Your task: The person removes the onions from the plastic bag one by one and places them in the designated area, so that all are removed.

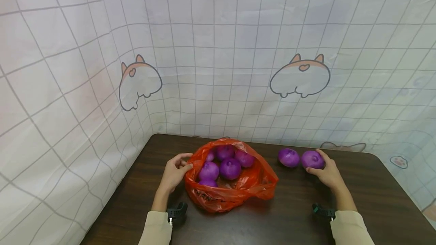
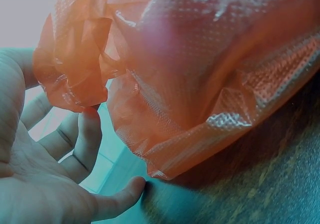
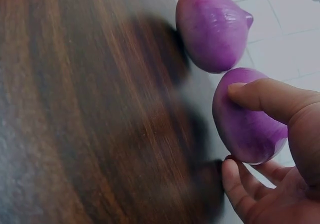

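Observation:
A red plastic bag [image 1: 235, 196] lies wide open on the table, with several purple onions [image 1: 230, 168] inside it. My left hand [image 1: 173, 171] pinches the bag's left rim between thumb and fingers; the left wrist view shows the crumpled plastic [image 2: 75, 59] at the fingertips. To the right of the bag, my right hand [image 1: 328, 175] grips a purple onion [image 1: 311, 160], thumb on one side and fingers on the other. Just left of that one sits another purple onion [image 1: 288, 157]. Close up, the gripped onion [image 3: 245, 129] shows smooth, shiny skin.
The dark wooden table [image 1: 286, 214] carries everything. Behind and left of it hangs a pale grid-patterned cloth [image 1: 218, 67] with cartoon animals, coming right down to the table's back edge.

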`<state>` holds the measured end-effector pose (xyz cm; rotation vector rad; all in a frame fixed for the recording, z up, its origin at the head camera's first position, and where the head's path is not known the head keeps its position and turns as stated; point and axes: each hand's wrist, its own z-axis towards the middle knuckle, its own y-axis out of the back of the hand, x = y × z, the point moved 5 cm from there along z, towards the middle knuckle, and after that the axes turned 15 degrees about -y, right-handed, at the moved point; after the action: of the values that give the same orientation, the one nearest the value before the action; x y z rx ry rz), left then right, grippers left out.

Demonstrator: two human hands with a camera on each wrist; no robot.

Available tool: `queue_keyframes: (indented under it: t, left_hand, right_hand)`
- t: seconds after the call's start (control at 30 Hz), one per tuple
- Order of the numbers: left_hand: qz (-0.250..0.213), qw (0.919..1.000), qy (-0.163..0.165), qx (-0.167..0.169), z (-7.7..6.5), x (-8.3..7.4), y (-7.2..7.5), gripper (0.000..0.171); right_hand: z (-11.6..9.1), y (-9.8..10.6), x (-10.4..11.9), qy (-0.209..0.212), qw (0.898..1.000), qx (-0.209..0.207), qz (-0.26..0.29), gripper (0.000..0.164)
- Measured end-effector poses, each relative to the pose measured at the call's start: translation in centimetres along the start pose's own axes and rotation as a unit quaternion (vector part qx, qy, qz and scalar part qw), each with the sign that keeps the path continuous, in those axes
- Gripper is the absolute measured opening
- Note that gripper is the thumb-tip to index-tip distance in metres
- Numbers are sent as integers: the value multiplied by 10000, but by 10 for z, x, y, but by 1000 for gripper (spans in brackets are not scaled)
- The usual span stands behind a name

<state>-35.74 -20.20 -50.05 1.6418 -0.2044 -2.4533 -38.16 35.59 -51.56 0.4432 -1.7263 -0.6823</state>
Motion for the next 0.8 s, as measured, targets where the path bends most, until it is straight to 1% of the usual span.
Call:
queue_keyframes:
  t: [0.2, 0.37, 0.6, 0.8]
  left_hand:
    - [4, 10000, 43, -13, 0, 0, 0, 36]
    - [18, 10000, 77, -11, 0, 0, 0, 36]
    - [-28, 10000, 41, -22, -1, -1, 0, 35]
    - [-41, 10000, 14, -8, -1, 1, 0, 35]
  right_hand:
    - [7, -2, -3, -147, 9993, 317, 126, 97]
    - [9, -1, -4, -255, 9984, 456, 237, 99]
    - [8, -1, -4, -248, 9976, 542, 343, 100]
    - [7, -1, -4, -201, 9980, 477, 367, 100]
